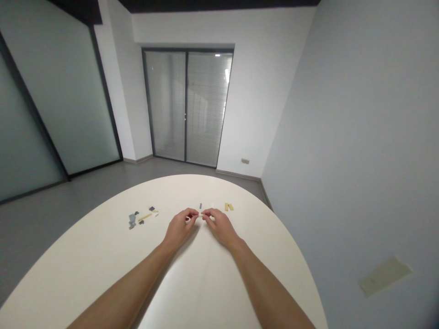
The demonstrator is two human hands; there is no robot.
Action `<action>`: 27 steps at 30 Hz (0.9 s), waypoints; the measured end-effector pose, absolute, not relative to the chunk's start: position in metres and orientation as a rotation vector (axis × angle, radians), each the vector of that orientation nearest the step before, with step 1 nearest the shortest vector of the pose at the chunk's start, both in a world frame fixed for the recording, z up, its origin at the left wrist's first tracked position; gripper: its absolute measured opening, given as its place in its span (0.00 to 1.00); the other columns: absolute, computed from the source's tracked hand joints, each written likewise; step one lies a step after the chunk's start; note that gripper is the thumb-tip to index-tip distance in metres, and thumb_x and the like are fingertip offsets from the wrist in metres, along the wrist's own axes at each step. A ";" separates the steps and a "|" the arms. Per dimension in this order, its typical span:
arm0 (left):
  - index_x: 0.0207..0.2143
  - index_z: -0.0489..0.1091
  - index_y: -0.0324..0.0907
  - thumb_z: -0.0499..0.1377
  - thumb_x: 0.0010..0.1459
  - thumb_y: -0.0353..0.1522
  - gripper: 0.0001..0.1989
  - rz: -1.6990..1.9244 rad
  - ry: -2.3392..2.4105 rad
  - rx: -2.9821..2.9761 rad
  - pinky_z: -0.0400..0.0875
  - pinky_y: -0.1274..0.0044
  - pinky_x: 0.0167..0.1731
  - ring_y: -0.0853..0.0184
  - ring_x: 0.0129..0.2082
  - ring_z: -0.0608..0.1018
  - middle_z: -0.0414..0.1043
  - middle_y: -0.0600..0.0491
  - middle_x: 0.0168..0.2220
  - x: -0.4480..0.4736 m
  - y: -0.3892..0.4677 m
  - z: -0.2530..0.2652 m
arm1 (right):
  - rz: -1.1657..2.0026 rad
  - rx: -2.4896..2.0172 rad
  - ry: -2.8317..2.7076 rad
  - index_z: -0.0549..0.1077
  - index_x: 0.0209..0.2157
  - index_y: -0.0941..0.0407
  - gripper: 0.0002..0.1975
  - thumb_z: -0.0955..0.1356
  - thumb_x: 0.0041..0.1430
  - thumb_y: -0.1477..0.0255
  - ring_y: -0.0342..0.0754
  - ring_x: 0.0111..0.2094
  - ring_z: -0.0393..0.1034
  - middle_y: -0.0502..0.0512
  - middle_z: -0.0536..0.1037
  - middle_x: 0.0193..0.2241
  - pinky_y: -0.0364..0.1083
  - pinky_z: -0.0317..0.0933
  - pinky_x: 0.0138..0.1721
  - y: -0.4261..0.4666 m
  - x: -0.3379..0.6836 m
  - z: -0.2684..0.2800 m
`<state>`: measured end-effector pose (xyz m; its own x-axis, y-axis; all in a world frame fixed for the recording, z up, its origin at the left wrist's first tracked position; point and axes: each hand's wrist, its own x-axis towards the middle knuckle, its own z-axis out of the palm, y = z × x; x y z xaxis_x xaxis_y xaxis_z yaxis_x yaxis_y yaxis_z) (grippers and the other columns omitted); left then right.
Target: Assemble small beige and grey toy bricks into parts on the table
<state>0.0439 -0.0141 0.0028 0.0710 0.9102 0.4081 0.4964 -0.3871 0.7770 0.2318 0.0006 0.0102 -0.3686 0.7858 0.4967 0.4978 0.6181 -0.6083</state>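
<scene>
My left hand point(181, 224) and my right hand point(219, 224) meet over the middle of the round white table point(178, 292). Each has thumb and fingers pinched together, with the fingertips almost touching. Between them shows a tiny pale piece point(200, 215), too small to name, which both hands seem to grip. Just beyond the fingertips lies a small grey-blue flat piece point(200, 206). To the right of my right hand are tan flat pieces point(228, 207), side by side.
Left of my hands lies a loose group of several grey pieces point(132, 219), dark pieces point(152, 209) and a long tan strip point(145, 217). Beyond the table stand a glass double door point(187, 105) and white walls. The right wall point(360, 160) runs close beside the table.
</scene>
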 end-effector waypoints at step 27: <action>0.42 0.76 0.44 0.56 0.59 0.40 0.14 1.243 1.322 1.928 0.73 0.71 0.41 0.62 0.40 0.78 0.79 0.49 0.41 0.044 -0.016 0.005 | 0.415 -1.028 -2.054 0.76 0.45 0.51 0.09 0.67 0.64 0.67 0.47 0.43 0.71 0.52 0.79 0.39 0.48 0.61 0.48 -0.002 0.232 0.015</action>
